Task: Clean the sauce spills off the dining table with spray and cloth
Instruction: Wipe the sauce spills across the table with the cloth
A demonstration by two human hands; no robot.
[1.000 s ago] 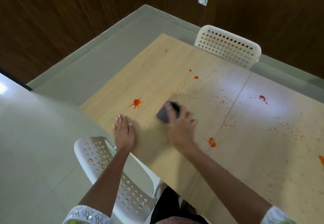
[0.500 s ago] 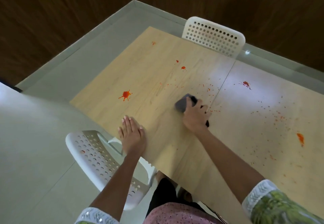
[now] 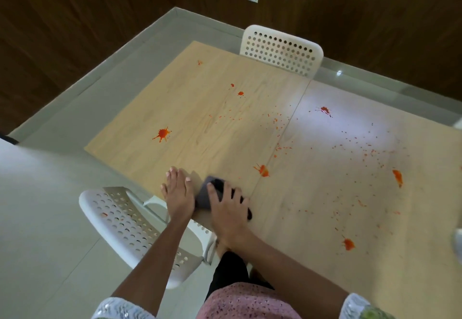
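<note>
Right hand [image 3: 226,212] presses flat on dark, seemingly soft cloth [image 3: 203,195]; left hand [image 3: 178,193] lies flat on wood-grain table [image 3: 225,123].

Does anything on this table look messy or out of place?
Yes. The wooden table is spattered with orange-red sauce: a splat near the left edge, one by the centre seam, more on the right and fine specks between. The right hand presses a dark cloth near the front edge; the left hand rests flat beside it.
</note>
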